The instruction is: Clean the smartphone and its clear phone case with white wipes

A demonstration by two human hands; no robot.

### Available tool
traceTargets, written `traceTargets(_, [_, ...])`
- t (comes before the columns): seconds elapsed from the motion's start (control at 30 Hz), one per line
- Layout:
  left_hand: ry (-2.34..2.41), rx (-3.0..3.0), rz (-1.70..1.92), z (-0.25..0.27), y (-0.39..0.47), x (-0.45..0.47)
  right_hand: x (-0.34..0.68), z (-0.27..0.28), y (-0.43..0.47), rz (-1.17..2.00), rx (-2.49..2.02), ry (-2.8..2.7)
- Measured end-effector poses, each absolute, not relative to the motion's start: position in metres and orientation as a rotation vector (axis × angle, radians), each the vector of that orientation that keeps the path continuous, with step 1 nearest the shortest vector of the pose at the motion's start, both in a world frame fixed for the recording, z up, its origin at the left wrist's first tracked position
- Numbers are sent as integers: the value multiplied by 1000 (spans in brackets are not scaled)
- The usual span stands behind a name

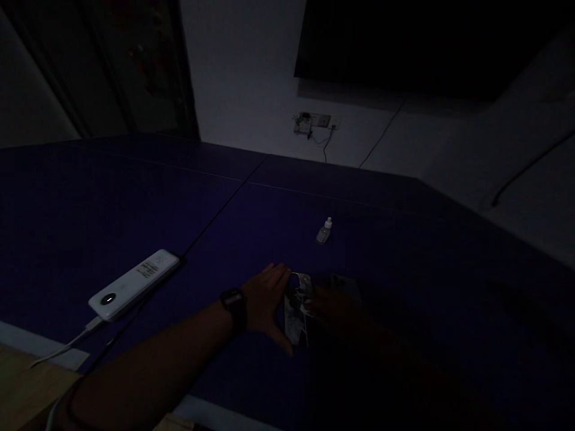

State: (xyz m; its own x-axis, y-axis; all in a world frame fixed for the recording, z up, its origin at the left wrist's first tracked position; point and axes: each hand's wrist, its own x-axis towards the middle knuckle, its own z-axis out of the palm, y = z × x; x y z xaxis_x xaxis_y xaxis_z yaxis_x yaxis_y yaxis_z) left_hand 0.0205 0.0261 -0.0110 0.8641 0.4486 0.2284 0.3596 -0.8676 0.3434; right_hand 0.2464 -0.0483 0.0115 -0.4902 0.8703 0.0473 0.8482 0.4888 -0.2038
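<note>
A phone-shaped slab with a grey-and-white patterned back [295, 320], perhaps a phone in its case, lies flat on the blue table. My left hand [263, 302], wearing a dark watch [233, 301], rests along its left edge with fingers stretched and thumb spread. Over the slab's right side is my right hand [335, 308], deep in shadow, its fingers bent down onto the patterned surface. A small pale patch shows by those fingertips; what it is, I cannot make out. Just beyond the right hand lies a thin, flat, dark rectangle [348, 286], partly covered.
A small clear bottle with a white cap [324, 231] stands farther back on the blue table [215, 239]. To the left lies a white power bank [135, 286] with a white cable [67, 346]. Sockets [317, 121] and a large dark screen [404, 48] are on the wall.
</note>
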Motion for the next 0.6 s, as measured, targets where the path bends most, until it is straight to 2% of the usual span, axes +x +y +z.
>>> traceTargets(0.23, [596, 2760, 448, -11, 27, 20, 247, 16, -15, 129, -1612, -2521])
traceTargets(0.47, [609, 2761, 423, -12, 27, 20, 247, 12, -51, 219, -1554, -2546])
traceTargets(0.6, [580, 2773, 453, -15, 29, 20, 245, 16, -40, 195, -1696, -2510])
